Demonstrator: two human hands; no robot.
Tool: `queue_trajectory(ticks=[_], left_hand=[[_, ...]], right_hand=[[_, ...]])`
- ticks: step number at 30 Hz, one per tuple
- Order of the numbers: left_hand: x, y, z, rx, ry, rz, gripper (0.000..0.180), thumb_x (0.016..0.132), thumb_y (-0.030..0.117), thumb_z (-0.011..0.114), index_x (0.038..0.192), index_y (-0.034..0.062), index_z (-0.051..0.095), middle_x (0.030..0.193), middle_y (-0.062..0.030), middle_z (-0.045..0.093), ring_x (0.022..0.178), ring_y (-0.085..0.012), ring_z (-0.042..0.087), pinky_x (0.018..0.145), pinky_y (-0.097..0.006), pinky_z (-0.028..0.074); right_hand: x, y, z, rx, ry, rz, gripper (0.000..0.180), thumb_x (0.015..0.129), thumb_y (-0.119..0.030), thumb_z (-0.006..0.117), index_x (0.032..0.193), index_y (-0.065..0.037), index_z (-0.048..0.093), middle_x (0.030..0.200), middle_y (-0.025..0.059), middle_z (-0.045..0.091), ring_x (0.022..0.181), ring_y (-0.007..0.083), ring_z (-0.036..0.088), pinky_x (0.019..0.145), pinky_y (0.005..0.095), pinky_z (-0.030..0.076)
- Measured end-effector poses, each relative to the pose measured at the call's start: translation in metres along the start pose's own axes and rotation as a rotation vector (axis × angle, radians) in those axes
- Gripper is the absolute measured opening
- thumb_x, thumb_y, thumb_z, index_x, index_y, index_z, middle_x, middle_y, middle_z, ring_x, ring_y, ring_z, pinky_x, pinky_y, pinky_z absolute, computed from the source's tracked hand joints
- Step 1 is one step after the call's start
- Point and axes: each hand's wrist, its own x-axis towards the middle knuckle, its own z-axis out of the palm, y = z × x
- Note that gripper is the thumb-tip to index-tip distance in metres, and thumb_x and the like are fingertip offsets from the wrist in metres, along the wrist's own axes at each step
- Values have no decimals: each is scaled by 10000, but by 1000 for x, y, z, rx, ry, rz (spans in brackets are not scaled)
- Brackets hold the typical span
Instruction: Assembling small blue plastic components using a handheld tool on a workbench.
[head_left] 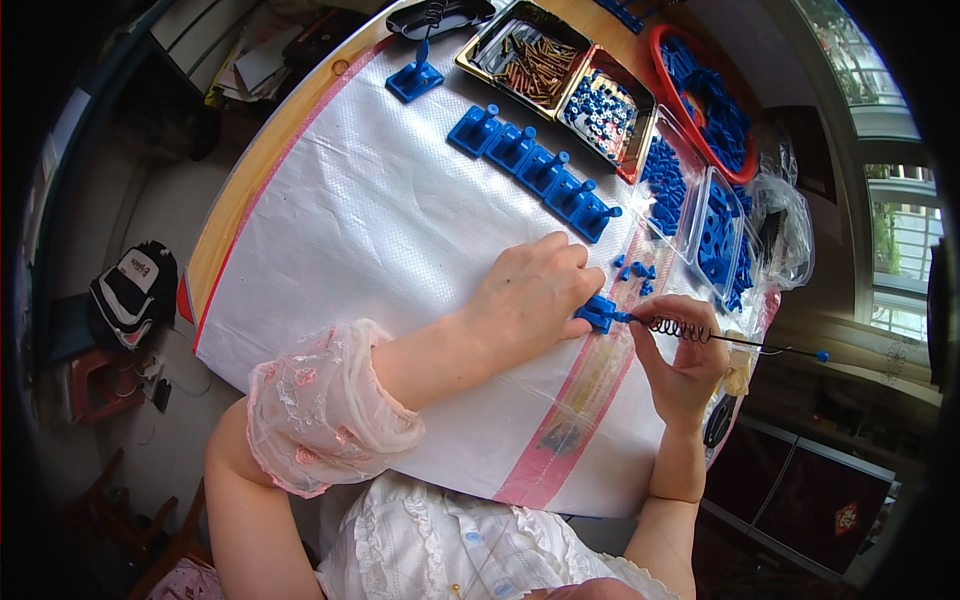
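Note:
My left hand presses a small blue plastic block against the white woven sheet on the table. My right hand pinches a thin dark rod with a coil spring threaded on it, its tip touching the block; the rod ends in a blue bead at the right. A few small blue pieces lie just beyond the block. A row of several blue blocks with upright pegs stands farther back.
At the back are a tray of brown screws, a tray of small blue parts, clear boxes of blue parts, a red basin and a lone blue block carrying a spring. The wooden table edge curves at left.

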Motion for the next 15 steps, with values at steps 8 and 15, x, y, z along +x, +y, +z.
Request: queue_trajectory(ticks=[8, 15], left_hand=[[0, 0, 1, -3, 2, -3, 300, 771, 268, 887, 932, 79, 720, 907, -70, 660, 947, -265, 650, 804, -402, 571], [0, 0, 0, -8, 0, -6, 295, 769, 259, 889, 935, 81, 722, 913, -69, 662, 948, -265, 649, 810, -401, 569]], right_hand=[[0, 1, 0, -12, -3, 1, 348, 843, 157, 772, 1145, 32, 652, 1050, 110, 728, 952, 154, 721, 852, 278, 581], [0, 2, 1, -13, -6, 5, 346, 839, 156, 774, 1139, 28, 658, 1048, 106, 728, 948, 154, 720, 853, 277, 581]])
